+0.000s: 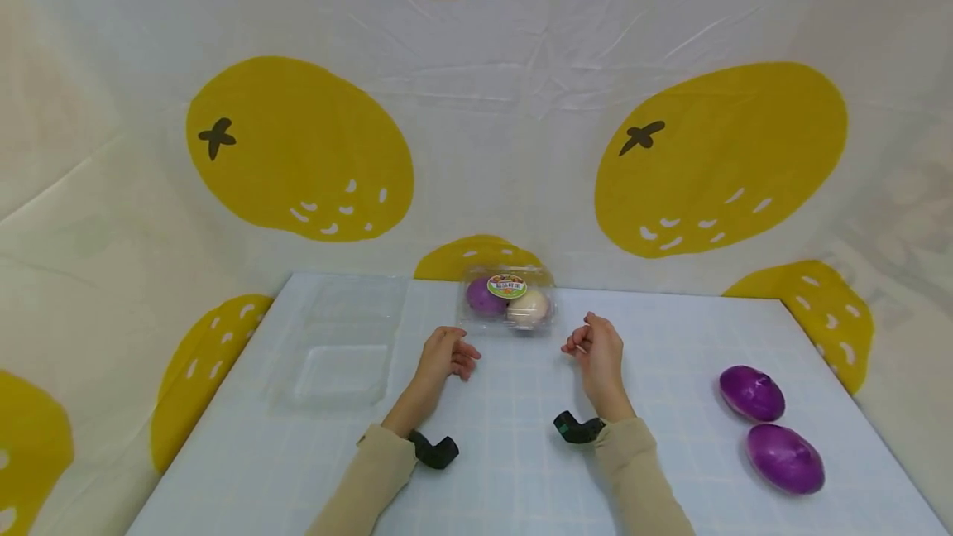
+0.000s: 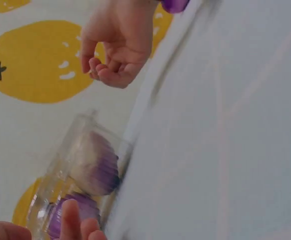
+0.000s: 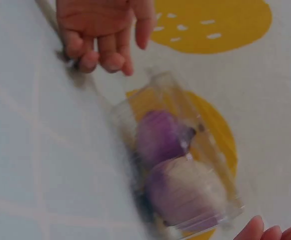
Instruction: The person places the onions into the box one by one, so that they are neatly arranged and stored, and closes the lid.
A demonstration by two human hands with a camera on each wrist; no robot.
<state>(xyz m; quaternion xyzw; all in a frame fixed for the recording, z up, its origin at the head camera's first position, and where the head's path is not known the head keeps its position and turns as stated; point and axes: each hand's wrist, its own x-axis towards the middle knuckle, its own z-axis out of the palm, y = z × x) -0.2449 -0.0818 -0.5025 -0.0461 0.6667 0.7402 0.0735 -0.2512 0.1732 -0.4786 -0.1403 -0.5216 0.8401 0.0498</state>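
A clear plastic clamshell box point(image 1: 466, 323) with an oval label stands at the table's back. Inside it lie a purple rounded vegetable point(image 1: 484, 299) and a pale one point(image 1: 528, 307), which shows purple on its side in the wrist views. My left hand point(image 1: 444, 358) hovers just in front of the box's left side, holding nothing, fingers loosely bent. To the front right of the box, my right hand point(image 1: 600, 354) is also bare, its fingers relaxed and curled. Neither hand touches the box in the head view. Fingertips of my left hand point(image 2: 71, 222) overlap the box in the left wrist view.
An open, clear plastic container point(image 1: 346, 350) lies at the table's left. Two glossy purple, onion-shaped objects point(image 1: 752, 394) point(image 1: 785, 459) rest at the right. A cloth wall with yellow fruit prints point(image 1: 298, 147) rises behind the table's back edge.
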